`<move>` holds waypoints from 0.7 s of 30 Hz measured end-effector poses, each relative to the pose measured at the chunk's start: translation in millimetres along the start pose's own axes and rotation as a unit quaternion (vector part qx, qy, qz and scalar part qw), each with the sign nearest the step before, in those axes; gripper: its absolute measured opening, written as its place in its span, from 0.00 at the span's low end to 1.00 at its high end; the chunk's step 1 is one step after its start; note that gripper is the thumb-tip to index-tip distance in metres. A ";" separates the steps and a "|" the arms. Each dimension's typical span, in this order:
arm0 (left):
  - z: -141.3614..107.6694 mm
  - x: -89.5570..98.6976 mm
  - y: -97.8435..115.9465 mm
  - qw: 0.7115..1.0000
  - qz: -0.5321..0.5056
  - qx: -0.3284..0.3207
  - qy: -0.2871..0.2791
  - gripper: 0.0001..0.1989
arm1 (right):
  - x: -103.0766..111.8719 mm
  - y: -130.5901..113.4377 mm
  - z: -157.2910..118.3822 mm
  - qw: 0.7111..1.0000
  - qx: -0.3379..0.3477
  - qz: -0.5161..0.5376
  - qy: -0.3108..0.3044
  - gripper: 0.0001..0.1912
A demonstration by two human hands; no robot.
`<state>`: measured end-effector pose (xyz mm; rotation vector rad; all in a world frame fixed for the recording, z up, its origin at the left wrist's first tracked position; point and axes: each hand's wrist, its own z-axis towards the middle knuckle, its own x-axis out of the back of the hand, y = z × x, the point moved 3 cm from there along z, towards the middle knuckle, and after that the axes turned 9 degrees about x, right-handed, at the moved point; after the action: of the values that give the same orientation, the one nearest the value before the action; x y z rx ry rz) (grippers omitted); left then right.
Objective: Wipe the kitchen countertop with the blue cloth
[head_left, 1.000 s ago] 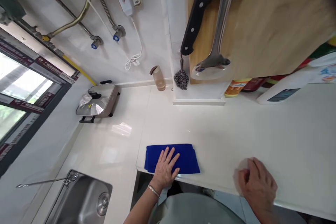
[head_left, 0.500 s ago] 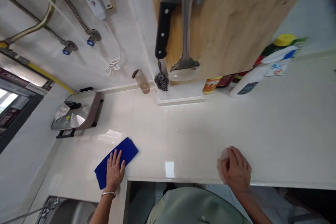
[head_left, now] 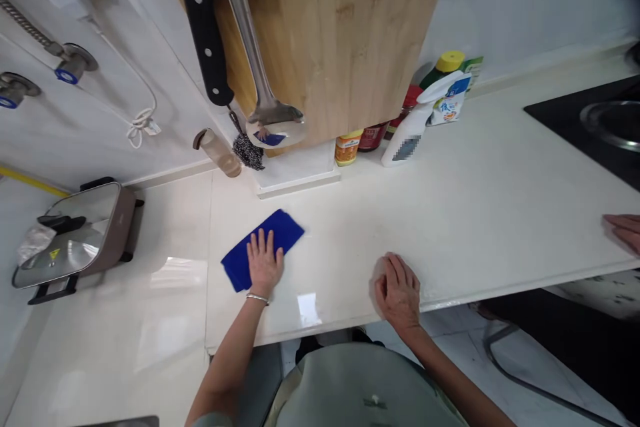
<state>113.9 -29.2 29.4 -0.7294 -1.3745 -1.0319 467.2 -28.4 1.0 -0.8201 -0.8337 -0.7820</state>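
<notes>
Folded blue cloth under a flat palm, left of centre

- Worktop: pale, glossy, across the frame.
- Bamboo cutting board: upper centre, standing vertically, apparently to spare surface.
- Blue cloth: folded, flat on the worktop, left of centre. Long axis diagonal, lower left to upper right; ends alike, so no distinct front.
- Left hand: palm down on the cloth, fingers spread towards the top of the frame, presumably for even pressure.
- Right hand: lower centre-right, loosely curled on the worktop, nothing visible in it; probably a brace.

Blue cloth (folded, roughly rectangular): flat on white countertop, lying slantwise.
</notes>
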 end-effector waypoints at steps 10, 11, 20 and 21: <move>-94.1 -12.8 151.9 0.982 -0.050 -0.167 -0.067 0.33 | 5.6 4.5 0.5 0.999 0.011 0.043 -0.010 0.30; -103.5 -10.9 155.5 0.981 -0.050 -0.175 -0.069 0.34 | 6.3 6.1 -0.2 0.998 0.014 0.055 -0.008 0.31; -165.5 7.7 144.3 0.979 0.001 -0.180 -0.095 0.36 | 12.8 12.2 -4.4 0.993 0.074 0.089 -0.015 0.31; -171.7 8.8 136.4 0.979 0.009 -0.181 -0.098 0.36 | 13.1 12.0 -4.2 0.993 0.080 0.089 -0.019 0.31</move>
<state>308.8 -129.3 41.1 -1.1359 -1.3556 -1.2388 484.4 -29.8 6.8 -0.7561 -0.8334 -0.5351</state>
